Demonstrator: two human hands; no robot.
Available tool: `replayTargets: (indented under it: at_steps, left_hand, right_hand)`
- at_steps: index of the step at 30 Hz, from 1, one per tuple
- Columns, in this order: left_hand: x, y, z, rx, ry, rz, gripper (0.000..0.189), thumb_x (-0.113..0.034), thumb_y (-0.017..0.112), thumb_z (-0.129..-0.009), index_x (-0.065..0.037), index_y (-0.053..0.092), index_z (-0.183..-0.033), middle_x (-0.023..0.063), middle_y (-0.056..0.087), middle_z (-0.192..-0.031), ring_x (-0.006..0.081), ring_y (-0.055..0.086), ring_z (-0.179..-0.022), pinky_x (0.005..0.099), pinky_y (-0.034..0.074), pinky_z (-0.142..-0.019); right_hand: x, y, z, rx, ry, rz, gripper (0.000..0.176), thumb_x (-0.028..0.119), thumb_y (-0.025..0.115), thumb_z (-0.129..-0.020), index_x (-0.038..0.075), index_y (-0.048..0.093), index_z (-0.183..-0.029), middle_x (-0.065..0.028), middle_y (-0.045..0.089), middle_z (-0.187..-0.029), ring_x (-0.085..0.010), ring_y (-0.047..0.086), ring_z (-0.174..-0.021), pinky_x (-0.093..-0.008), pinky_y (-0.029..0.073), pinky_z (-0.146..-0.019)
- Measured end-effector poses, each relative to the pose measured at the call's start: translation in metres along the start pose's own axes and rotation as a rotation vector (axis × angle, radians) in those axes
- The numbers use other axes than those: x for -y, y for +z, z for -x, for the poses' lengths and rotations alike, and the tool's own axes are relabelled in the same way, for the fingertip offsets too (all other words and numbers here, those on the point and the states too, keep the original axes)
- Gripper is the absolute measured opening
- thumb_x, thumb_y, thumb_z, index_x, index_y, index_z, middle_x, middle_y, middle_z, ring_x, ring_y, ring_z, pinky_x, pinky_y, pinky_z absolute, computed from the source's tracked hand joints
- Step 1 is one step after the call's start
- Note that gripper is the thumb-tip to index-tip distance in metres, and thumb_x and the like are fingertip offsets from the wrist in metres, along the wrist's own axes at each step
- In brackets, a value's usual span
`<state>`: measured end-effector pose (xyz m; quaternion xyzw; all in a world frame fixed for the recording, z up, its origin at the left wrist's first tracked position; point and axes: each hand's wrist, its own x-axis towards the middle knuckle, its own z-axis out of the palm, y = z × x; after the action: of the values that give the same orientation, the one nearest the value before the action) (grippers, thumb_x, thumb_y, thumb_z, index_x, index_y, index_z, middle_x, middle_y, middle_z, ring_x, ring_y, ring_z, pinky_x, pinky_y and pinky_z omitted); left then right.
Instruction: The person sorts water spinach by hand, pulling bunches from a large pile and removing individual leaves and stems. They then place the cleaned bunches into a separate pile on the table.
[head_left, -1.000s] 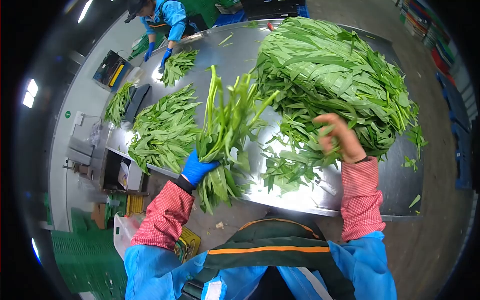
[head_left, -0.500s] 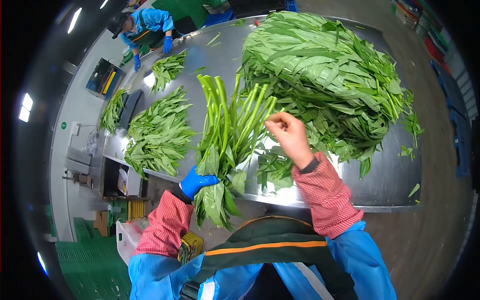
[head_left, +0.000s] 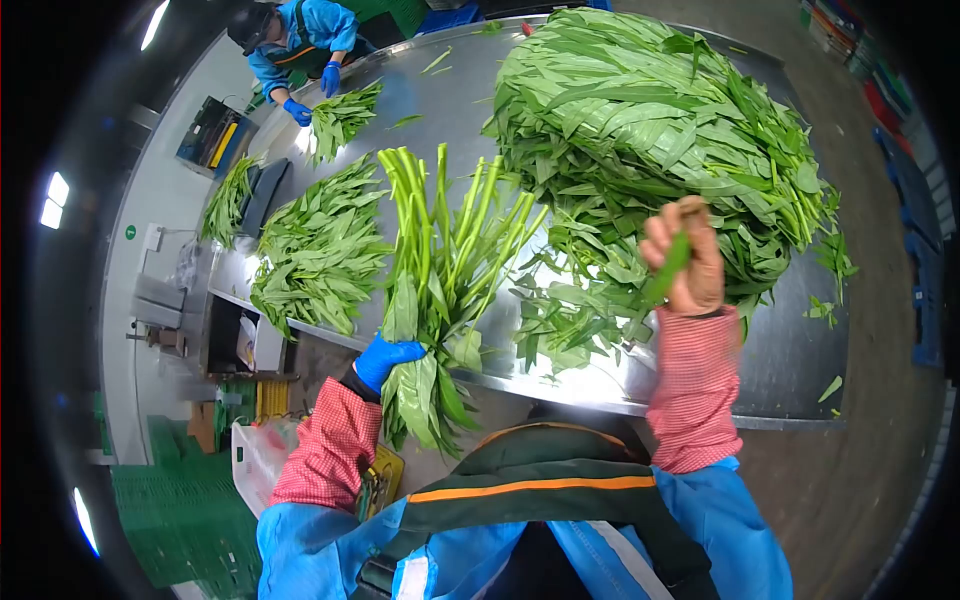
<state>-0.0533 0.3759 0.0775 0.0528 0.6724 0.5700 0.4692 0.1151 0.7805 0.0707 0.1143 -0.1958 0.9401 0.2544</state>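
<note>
At eight o'clock, the left hand (head_left: 390, 362) gripped a leafy bunch (head_left: 432, 290), stems (head_left: 441, 205) toward twelve; a slack hold could have let outer ones slip. At three, a leaf (head_left: 668, 268) crossed the right hand (head_left: 702, 265), its grip too blurred to tell. A heap (head_left: 650, 130) lay at one.

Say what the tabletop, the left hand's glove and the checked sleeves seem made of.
Tabletop: probably stainless steel, smooth, by its grey sheen and white glare. Left glove: likely thin rubber, perhaps nitrile, smooth and close-fitting. Checked sleeves: apparently cloth, matte, softly creased; cotton or synthetic is unclear.
</note>
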Motion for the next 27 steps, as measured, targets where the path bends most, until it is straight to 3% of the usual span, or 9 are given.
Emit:
replayTargets:
  at_steps: [3, 4, 5, 6, 11, 13, 15, 21, 27]
  left_hand:
    - [-0.012, 0.011, 0.004, 0.008, 0.076, -0.016, 0.041, -0.004, 0.065, -0.077, 0.000, 0.059, -0.117, 0.0067, 0.066, -0.101, 0.0178, 0.063, -0.092, 0.0328, 0.050, -0.085]
    - [-0.007, 0.000, 0.000, 0.026, 0.032, 0.013, 0.045, -0.005, 0.066, -0.077, -0.002, 0.057, -0.120, 0.0063, 0.065, -0.105, 0.0177, 0.062, -0.095, 0.0331, 0.049, -0.087]
    - [-0.004, -0.006, -0.003, 0.043, -0.009, 0.042, 0.049, -0.006, 0.067, -0.076, -0.003, 0.055, -0.123, 0.0059, 0.064, -0.109, 0.0176, 0.061, -0.098, 0.0333, 0.048, -0.088]
    - [-0.005, -0.003, -0.002, 0.069, -0.033, 0.120, 0.045, -0.006, 0.066, -0.077, -0.002, 0.056, -0.121, 0.0067, 0.065, -0.105, 0.0181, 0.063, -0.093, 0.0338, 0.050, -0.086]
    - [-0.005, 0.015, -0.007, 0.139, -0.178, 0.217, 0.037, -0.005, 0.065, -0.079, 0.000, 0.060, -0.115, 0.0087, 0.067, -0.098, 0.0198, 0.065, -0.089, 0.0343, 0.051, -0.085]
    - [-0.016, 0.035, -0.010, 0.087, -0.153, -0.290, 0.043, -0.006, 0.067, -0.079, 0.000, 0.057, -0.121, 0.0082, 0.067, -0.103, 0.0187, 0.065, -0.092, 0.0334, 0.051, -0.086]
    - [-0.028, 0.073, -0.011, 0.264, -0.069, -0.148, 0.066, -0.005, 0.072, -0.076, -0.002, 0.043, -0.135, 0.0084, 0.056, -0.124, 0.0192, 0.056, -0.110, 0.0348, 0.044, -0.097]
    - [0.000, 0.098, -0.031, 0.194, 0.231, -0.492, 0.075, -0.008, 0.076, -0.073, -0.005, 0.038, -0.137, 0.0058, 0.052, -0.131, 0.0147, 0.049, -0.116, 0.0328, 0.038, -0.101]
    - [-0.008, 0.115, -0.005, -0.112, 0.359, -1.176, 0.068, -0.021, 0.071, -0.073, -0.007, 0.041, -0.132, 0.0214, 0.055, -0.106, 0.0419, 0.057, -0.097, 0.0431, 0.048, -0.079]
  right_hand:
    - [0.024, -0.005, 0.002, 0.008, 0.389, 0.567, 0.023, 0.013, 0.058, -0.090, 0.007, 0.058, -0.111, -0.0049, 0.060, -0.080, -0.0130, 0.057, -0.071, -0.0229, 0.045, -0.052]
    - [0.011, -0.008, 0.001, -0.026, 0.667, 0.996, 0.036, 0.022, 0.063, -0.087, 0.004, 0.056, -0.117, -0.0102, 0.065, -0.084, -0.0187, 0.063, -0.077, -0.0300, 0.051, -0.060]
    - [-0.013, -0.037, 0.014, 0.234, 0.546, 1.813, 0.059, 0.037, 0.067, -0.081, 0.001, 0.051, -0.125, -0.0160, 0.068, -0.093, -0.0272, 0.066, -0.085, -0.0366, 0.052, -0.074]
    - [-0.014, -0.009, 0.013, 0.313, 0.892, 2.048, 0.073, 0.048, 0.067, -0.078, 0.000, 0.047, -0.129, -0.0210, 0.066, -0.102, -0.0311, 0.064, -0.093, -0.0388, 0.049, -0.084]
    - [-0.059, -0.052, 0.019, 0.044, 0.764, 0.779, 0.104, 0.067, 0.065, -0.071, 0.007, 0.023, -0.144, -0.0219, 0.050, -0.129, -0.0316, 0.052, -0.115, -0.0425, 0.042, -0.097]
    - [-0.073, -0.056, 0.011, 0.005, 0.678, 0.480, 0.113, 0.071, 0.065, -0.065, 0.009, 0.017, -0.146, -0.0224, 0.048, -0.130, -0.0320, 0.050, -0.118, -0.0457, 0.038, -0.102]
    - [-0.085, -0.057, -0.001, 0.013, 0.552, 0.283, 0.119, 0.074, 0.065, -0.060, 0.011, 0.014, -0.147, -0.0226, 0.049, -0.130, -0.0321, 0.049, -0.120, -0.0491, 0.035, -0.105]
    - [-0.077, -0.042, -0.014, -0.002, 0.454, 0.159, 0.109, 0.068, 0.070, -0.058, 0.014, 0.028, -0.142, -0.0194, 0.057, -0.120, -0.0340, 0.051, -0.118, -0.0520, 0.036, -0.104]
    - [-0.094, -0.042, -0.025, 0.065, 0.423, 0.083, 0.105, 0.053, 0.079, -0.064, 0.015, 0.024, -0.145, -0.0220, 0.058, -0.116, -0.0348, 0.055, -0.114, -0.0480, 0.045, -0.098]
